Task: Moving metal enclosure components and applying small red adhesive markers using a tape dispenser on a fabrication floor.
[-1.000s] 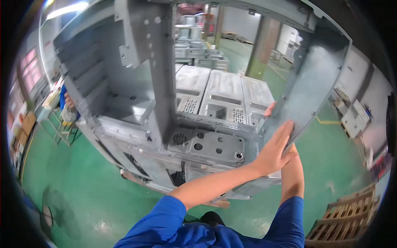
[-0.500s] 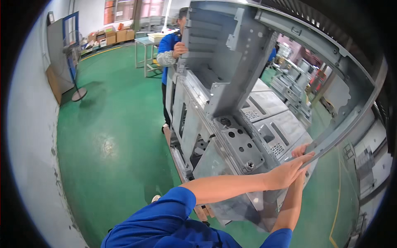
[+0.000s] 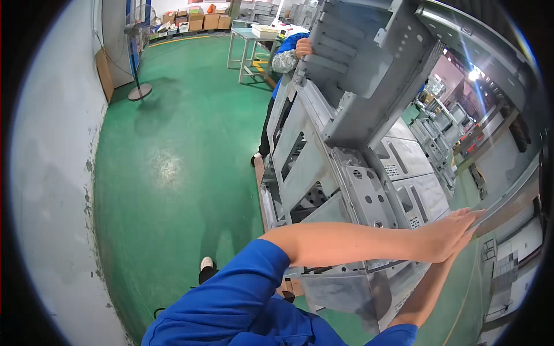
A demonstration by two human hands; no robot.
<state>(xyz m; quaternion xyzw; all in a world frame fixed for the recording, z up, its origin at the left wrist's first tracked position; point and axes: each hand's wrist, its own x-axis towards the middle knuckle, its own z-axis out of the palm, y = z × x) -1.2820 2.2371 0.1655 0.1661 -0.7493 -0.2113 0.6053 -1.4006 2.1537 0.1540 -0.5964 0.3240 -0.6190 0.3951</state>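
A large grey sheet-metal cabinet (image 3: 398,95) stands tilted in front of me, with an open frame on its right side. At the lower end of that frame's edge (image 3: 508,203), my left hand (image 3: 443,237) is closed on the metal, fingers stretched along it. My right hand (image 3: 457,252) is at the same edge, mostly hidden behind the left one; its fingers barely show. Across the cabinet, a co-worker's hand (image 3: 304,47) holds its far left edge. Below, a grey panel with round holes (image 3: 366,193) lies beside white machine fronts with keypads (image 3: 412,199).
A wooden pallet (image 3: 293,286) shows under the cabinet. At the back stand a worktable (image 3: 247,34) and cardboard boxes (image 3: 196,22). A pedestal fan (image 3: 139,91) stands by the left wall (image 3: 52,190). More metal housings (image 3: 435,147) are stacked behind on the right.
The cabinet's frame and both my hands have shifted right in the view, and the room has swung right as well. Both hands stay at the frame's edge; the co-worker's head has passed behind the cabinet.
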